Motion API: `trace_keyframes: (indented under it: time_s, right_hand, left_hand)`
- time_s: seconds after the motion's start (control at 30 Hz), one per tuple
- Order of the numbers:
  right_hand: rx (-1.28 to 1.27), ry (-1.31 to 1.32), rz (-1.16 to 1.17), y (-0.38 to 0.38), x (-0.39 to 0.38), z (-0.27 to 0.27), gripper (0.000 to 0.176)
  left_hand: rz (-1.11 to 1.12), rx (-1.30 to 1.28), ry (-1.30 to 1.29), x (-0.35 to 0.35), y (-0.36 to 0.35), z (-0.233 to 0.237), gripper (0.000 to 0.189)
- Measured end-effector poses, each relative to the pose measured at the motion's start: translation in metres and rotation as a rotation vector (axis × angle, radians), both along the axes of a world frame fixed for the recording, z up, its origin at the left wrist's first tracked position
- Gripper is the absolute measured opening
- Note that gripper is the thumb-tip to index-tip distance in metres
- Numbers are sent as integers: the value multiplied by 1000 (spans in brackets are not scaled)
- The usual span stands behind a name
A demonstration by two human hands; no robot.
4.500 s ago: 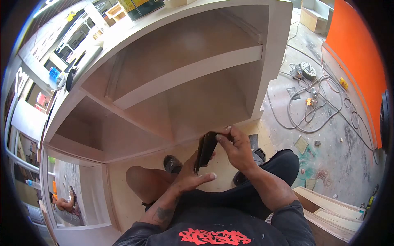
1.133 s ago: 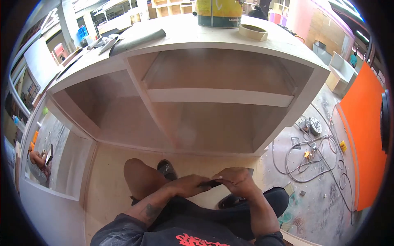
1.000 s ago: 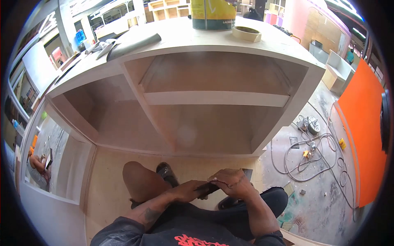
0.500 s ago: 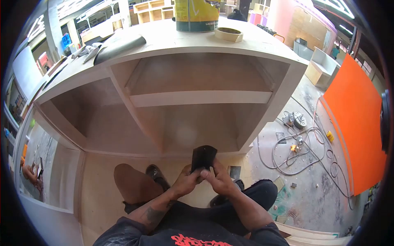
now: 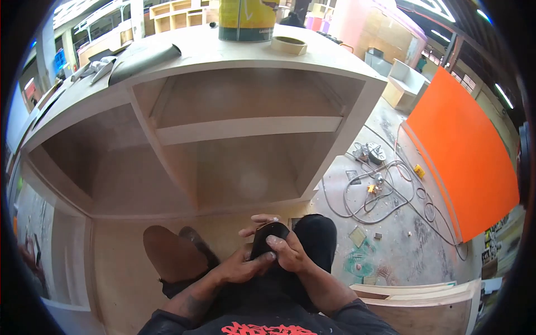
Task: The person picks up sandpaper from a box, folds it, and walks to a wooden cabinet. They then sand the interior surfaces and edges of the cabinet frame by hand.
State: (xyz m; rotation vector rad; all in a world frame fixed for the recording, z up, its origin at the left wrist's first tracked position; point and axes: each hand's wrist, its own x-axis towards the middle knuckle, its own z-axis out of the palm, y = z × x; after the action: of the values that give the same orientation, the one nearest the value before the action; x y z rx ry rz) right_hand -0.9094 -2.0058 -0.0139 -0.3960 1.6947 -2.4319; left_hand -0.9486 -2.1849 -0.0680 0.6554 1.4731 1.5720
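A dark, curved piece of sandpaper (image 5: 261, 241) is held in front of my lap, below the open cabinet. My left hand (image 5: 241, 267) grips its lower end, with the thumb lying along the edge. My right hand (image 5: 291, 254) holds it from the right; its thumb presses on the black face, and fingers show beyond the upper left edge. Behind the hands stands a pale, unpainted cabinet (image 5: 245, 127) with open compartments and a shelf.
On the cabinet top stand a yellow and green can (image 5: 247, 22), a tape roll (image 5: 289, 46) and a curled dark sheet (image 5: 146, 58). Tangled cables (image 5: 385, 195) cover the floor to the right, near an orange panel (image 5: 463, 156). Wooden boards (image 5: 416, 295) lie at lower right.
The sandpaper has tilted and come lower, and my right thumb has moved onto its face. Fingers now spread behind it. My view has shifted right, and my right knee has moved inward.
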Motion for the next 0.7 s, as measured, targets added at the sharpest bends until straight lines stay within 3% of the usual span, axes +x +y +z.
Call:
trace_keyframes:
  time_s: [0.13, 0.2, 0.27, 0.3, 0.37, 0.4, 0.43, 0.47, 0.5, 0.57, 0.67, 0.7]
  right_hand:
    - [50, 24, 92, -9, -1, 20, 54]
    - [4, 110, 121, -14, -14, 18, 51]
    - [-73, 190, 139, -7, -33, 16, 46]
    - [-227, 152, 91, 0, -42, 24, 45]
    - [-136, 296, -131, 22, -68, 53, 43]
    - [2, 387, -334, 28, -81, 74, 45]
    - [302, 552, -459, 48, -101, 83, 44]
    - [828, 568, -773, 65, -112, 89, 45]
    - [1029, 790, -838, 71, -134, 104, 46]
    - [1441, 836, -875, 92, -175, 110, 47]
    - [1622, 1062, -886, 118, -247, 100, 50]
    - [1657, 900, -690, 112, -250, 109, 52]
  left_hand:
    - [12, 51, -50, 2, -11, 16, 40]
    - [72, 25, 129, 1, -22, 51, 46]
    - [178, 56, 252, -5, -27, 54, 56]
    - [251, 98, 290, -12, -30, 45, 62]
    - [314, 41, 380, -28, -43, 41, 70]
    - [307, -64, 431, -36, -56, 51, 72]
    - [304, -175, 477, -44, -63, 59, 75]
    - [260, -208, 497, -51, -65, 63, 74]
    - [217, -244, 514, -57, -65, 64, 73]
    - [125, -322, 629, -64, -61, 61, 70]
    - [-43, -410, 831, -85, -37, 52, 66]
    - [-111, -420, 826, -96, -27, 47, 65]
